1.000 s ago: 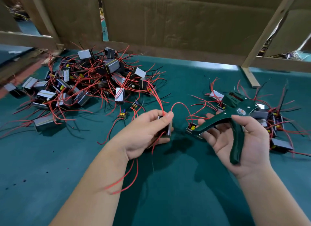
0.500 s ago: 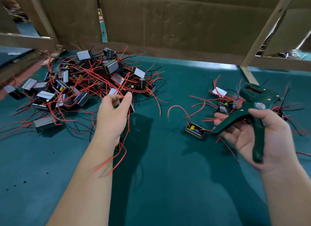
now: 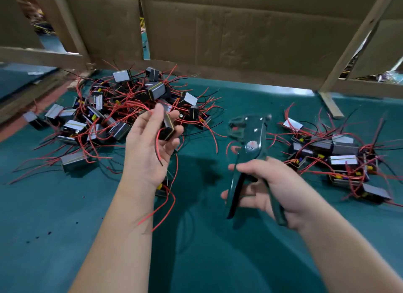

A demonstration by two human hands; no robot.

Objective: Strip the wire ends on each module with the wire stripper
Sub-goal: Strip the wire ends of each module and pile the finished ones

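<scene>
Teal mat [image 3: 65, 227], wire stripper [image 3: 249, 155], blurred logo [image 3: 251, 146]

A dark green wire stripper of painted metal [image 3: 250, 148], its handles glossy and its head set with bright silver rivets, is seen above a teal table cover [image 3: 65, 238] that looks like smooth, matt cloth. Left of the stripper, a small black module of matt plastic [image 3: 168, 129] carries a thin yellow edge line. The heap of black plastic modules [image 3: 104, 109] beyond it has grey tops with a soft sheen and trails thin red and black wires [image 3: 174, 200] in smooth plastic insulation. Behind the stripper stand creased, matt brown cardboard sheets [image 3: 239, 31] and pale, bare wooden battens [image 3: 340, 68].
</scene>
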